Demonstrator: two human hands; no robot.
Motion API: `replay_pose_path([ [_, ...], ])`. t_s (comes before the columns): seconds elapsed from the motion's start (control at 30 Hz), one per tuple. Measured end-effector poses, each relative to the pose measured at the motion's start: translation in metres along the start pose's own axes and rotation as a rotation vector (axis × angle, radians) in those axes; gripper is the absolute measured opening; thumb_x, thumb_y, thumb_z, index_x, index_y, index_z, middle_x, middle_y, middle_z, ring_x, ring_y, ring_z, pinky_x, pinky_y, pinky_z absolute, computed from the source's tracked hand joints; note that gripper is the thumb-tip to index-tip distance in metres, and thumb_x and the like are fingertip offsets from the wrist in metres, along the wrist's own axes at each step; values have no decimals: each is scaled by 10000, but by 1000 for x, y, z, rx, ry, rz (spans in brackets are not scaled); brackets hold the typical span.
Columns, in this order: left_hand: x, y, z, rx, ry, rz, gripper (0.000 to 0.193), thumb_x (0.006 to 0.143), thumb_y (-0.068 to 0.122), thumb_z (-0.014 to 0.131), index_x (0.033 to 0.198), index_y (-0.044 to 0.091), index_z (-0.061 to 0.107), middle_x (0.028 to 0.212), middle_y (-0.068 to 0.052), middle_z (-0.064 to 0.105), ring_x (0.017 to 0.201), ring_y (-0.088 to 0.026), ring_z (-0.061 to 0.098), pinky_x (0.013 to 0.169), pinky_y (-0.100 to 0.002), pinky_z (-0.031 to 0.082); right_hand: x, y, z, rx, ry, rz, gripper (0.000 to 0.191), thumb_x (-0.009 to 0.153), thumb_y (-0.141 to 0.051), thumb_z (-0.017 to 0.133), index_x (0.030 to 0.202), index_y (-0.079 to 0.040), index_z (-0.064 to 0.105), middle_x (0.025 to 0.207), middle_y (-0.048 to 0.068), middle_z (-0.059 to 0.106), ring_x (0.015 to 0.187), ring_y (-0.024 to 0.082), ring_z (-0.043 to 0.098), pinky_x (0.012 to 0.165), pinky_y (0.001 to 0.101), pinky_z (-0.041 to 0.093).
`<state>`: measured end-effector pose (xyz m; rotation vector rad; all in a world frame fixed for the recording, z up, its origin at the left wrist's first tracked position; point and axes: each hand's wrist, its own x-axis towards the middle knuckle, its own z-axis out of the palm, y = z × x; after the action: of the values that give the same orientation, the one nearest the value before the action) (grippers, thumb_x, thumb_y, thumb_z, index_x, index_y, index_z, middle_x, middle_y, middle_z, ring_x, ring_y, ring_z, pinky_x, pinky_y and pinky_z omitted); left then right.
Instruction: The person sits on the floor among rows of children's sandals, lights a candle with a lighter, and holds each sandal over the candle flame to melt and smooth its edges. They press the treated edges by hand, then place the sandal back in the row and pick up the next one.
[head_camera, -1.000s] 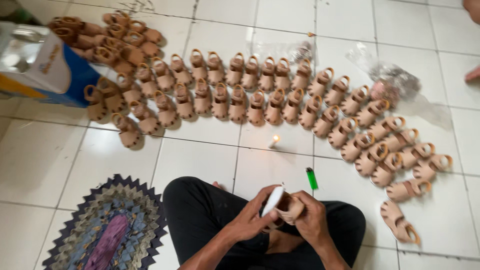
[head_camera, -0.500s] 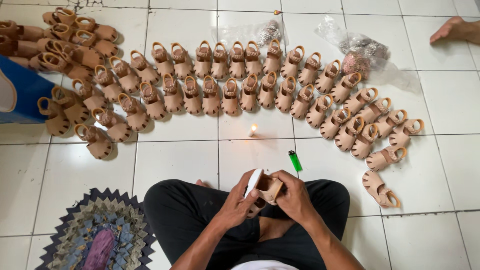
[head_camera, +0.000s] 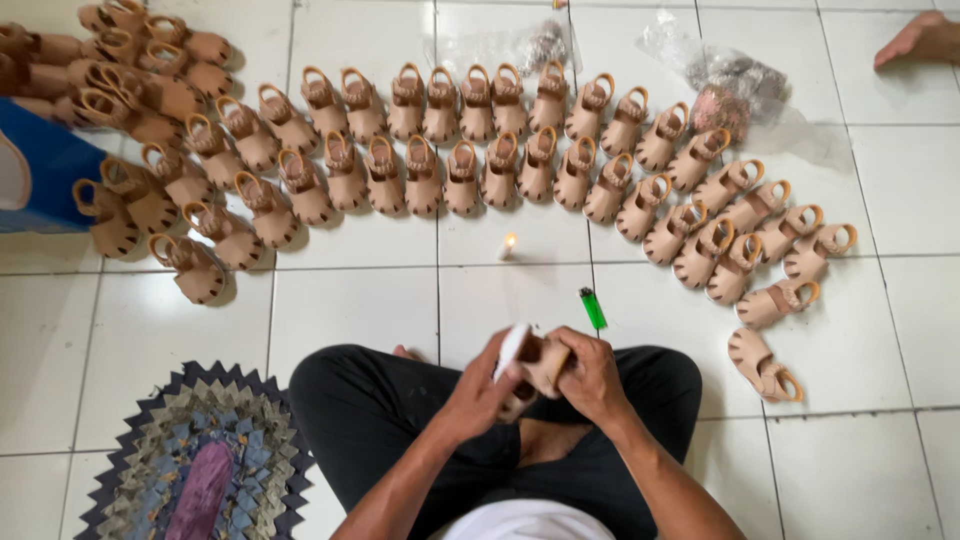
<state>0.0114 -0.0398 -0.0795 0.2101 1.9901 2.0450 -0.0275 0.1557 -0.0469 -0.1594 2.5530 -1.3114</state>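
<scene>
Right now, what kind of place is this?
Probably a home shoemaking workspace on a tiled floor: rows of small tan sandals laid out, a lit candle, and a sandal held in both hands.

- small tan sandal (head_camera: 540, 362) mostly covered by left hand (head_camera: 478, 392) and right hand (head_camera: 592, 378); its shape is unclear
- white object (head_camera: 512, 348) in the left hand, possibly a tool; too hidden to tell
- blue box (head_camera: 45, 170) cut by left edge
- bare foot (head_camera: 918, 40) cut off top right
- clear bags (head_camera: 735, 85) contents blurred
</scene>
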Motion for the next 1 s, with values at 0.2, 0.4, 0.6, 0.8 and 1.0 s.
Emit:
replay_pose_path([
  [0.2, 5, -17, -9, -1096, -1, -341, 812, 1075, 651, 265, 1471, -35, 446, 1222, -257, 637, 1038, -313, 705, 885, -408, 598, -17, -17, -19, 376, -8, -73, 373, 1034, -286, 581, 1293, -34, 672, 1121, 86, 698, 983, 120, 663, 809, 257, 550],
  [0.4, -1, -6, -19, -1276, -64, -265, 734, 1084, 597, 249, 1528, 37, 415, 1265, -222, 652, 1068, -317, 708, 897, -392, 615, -34, -42, -8, 225, 49, -335, 419, 1033, -334, 621, 1313, -25, 659, 1374, 136, 622, 1192, 220, 657, 940, 311, 559],
  [0.6, -6, -13, -14, -1192, -24, -243, 690, 1123, 570, 259, 1525, 41, 442, 1269, -199, 652, 1073, -311, 709, 844, -397, 624, -37, -51, 8, 113, 88, -394, 422, 1025, -306, 657, 1332, -17, 652, 1435, 169, 567, 1325, 304, 593, 1084, 395, 505],
  [0.8, -5, -25, -11, -1118, 52, -288, 692, 1132, 585, 236, 1501, 48, 470, 1279, -184, 652, 1060, -273, 699, 900, -407, 606, -34, -35, 18, -4, 64, -425, 412, 991, -273, 662, 1309, -11, 646, 1485, 225, 514, 1283, 318, 588, 1038, 405, 508],
  [1.0, 1, -15, -16, -953, 201, -273, 707, 1083, 566, 184, 1503, 55, 433, 1399, -159, 597, 1189, -257, 626, 981, -418, 543, -33, -20, 41, 580, -129, 129, 577, 989, -222, 559, 1514, -58, 383, 1235, 178, 651, 1064, 215, 704, 823, 349, 635],
])
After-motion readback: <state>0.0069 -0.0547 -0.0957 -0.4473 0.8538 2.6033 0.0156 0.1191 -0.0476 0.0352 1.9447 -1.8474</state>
